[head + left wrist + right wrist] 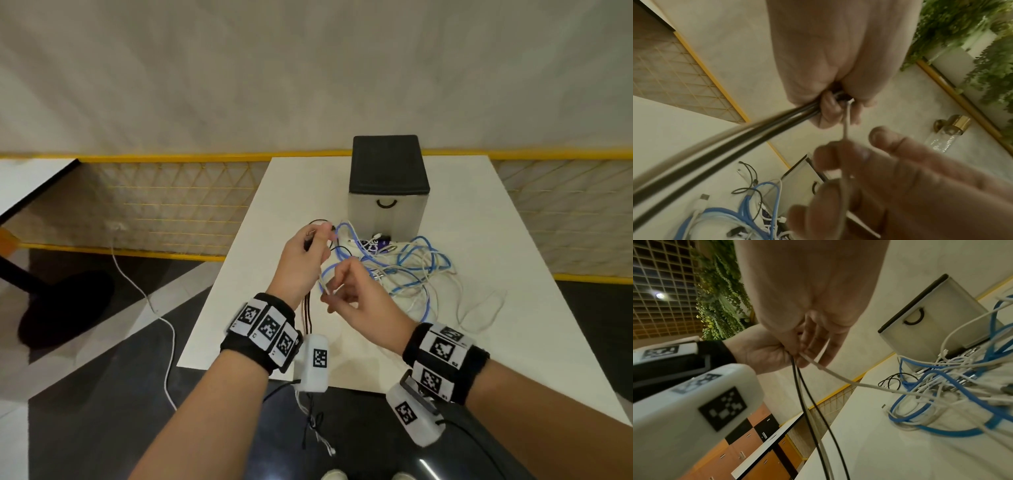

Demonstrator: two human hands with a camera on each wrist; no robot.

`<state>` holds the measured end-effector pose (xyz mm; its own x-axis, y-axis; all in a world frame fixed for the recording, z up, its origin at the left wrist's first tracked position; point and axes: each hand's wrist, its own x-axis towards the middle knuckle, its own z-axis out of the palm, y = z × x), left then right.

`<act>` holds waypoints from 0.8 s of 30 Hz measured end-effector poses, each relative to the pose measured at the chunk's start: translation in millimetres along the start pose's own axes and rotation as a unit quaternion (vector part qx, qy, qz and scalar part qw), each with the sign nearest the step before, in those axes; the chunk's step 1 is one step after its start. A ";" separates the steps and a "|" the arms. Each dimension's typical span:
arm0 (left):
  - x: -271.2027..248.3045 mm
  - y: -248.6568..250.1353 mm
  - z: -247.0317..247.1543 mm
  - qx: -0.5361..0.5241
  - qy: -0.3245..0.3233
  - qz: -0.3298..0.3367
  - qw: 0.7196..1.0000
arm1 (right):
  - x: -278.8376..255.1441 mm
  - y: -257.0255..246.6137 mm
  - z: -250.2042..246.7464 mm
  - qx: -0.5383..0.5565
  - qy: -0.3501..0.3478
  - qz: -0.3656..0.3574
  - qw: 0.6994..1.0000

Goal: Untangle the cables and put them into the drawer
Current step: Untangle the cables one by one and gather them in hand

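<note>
L hand fist raised; R hand pinching, fingers curled.

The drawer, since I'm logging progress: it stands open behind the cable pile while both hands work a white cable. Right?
Not quite: the drawer is closed, as the head view shows. It does stand behind the cable pile, and both hands do work a white cable.

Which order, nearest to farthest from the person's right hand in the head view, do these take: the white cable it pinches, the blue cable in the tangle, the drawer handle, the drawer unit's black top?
From the right hand:
1. White cable, pinched at its fingertips.
2. Blue cable, in the tangle just beyond, to the right.
3. Drawer handle, on the closed front past the tangle.
4. Black top, farthest back on the table.
</note>
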<state>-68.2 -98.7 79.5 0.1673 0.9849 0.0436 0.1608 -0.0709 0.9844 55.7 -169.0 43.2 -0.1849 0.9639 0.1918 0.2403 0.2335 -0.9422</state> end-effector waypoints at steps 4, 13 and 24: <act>-0.3 20.5 1.3 -0.150 0.039 -0.017 0.988 | -13.3 10.7 -4.6 -0.061 -0.083 0.009 0.995; -9.5 56.8 -22.8 0.035 -0.049 0.053 0.997 | -24.1 34.4 -51.9 -0.131 -0.009 0.088 0.987; -10.8 45.9 -19.8 0.008 0.112 -0.033 0.993 | -14.4 2.7 -89.5 -0.151 0.015 0.032 0.988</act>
<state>-81.9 -109.4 127.6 -0.0654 0.9977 0.0174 0.1809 -0.0053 0.9835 144.3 -170.7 62.4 -0.1330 0.9803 0.1463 0.5242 0.1949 -0.8290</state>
